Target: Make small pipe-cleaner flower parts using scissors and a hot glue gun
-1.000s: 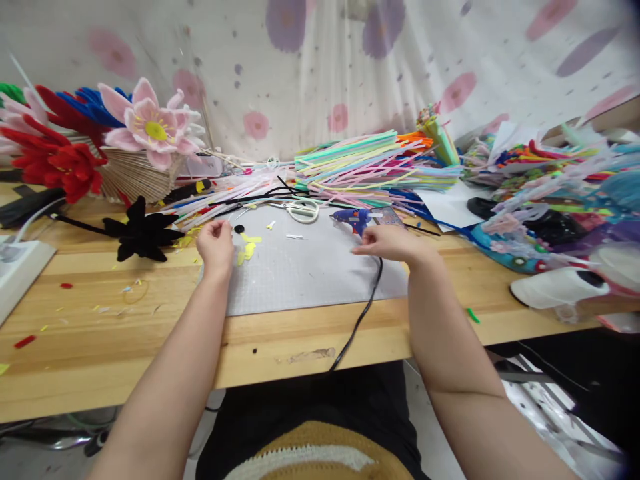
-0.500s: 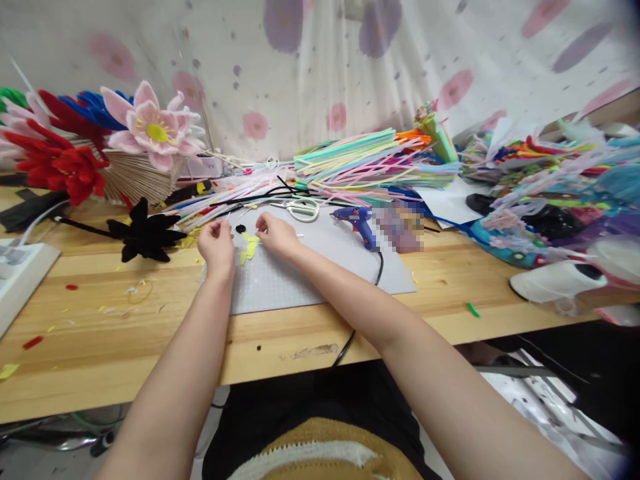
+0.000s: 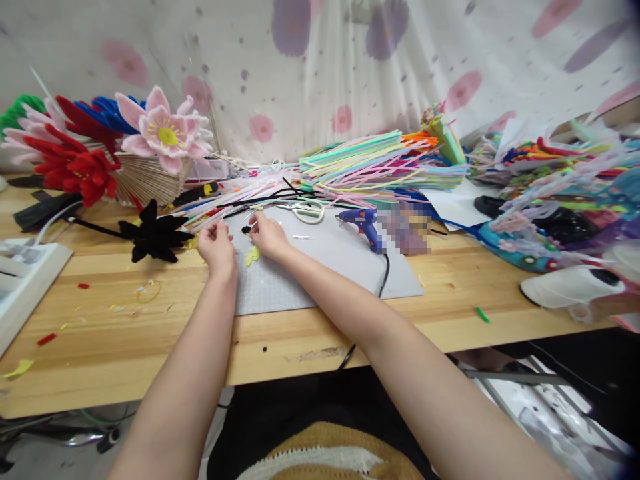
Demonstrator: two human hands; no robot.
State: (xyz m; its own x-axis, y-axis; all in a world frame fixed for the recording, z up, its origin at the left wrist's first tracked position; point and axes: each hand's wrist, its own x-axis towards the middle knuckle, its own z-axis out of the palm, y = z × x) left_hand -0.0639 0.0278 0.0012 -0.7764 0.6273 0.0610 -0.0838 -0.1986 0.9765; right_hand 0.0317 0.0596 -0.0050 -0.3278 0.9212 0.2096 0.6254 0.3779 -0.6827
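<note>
Small black piece [image 3: 246,230] is sitting at the right hand's [image 3: 267,235] fingertips over the grey mat [image 3: 325,273], looking roundish, long axis and pointing unclear. Right hand is keeping its fingers narrow, grip can't be told; left hand [image 3: 216,245] is pinching narrow just left, contents can't be told. Yellow scraps [image 3: 253,255] are lying nearer the viewer, scissors [image 3: 309,212] lying beyond, and glue gun [image 3: 367,227] is aiming its nozzle left.

Right there, the small, dark black piece [image 3: 246,230] sat at the right hand's [image 3: 267,235] fingertips, contact impossible to call! Just nearer the counter's edge, bright yellow scraps [image 3: 256,253] lay loose on the grey mat [image 3: 265,287].
</note>
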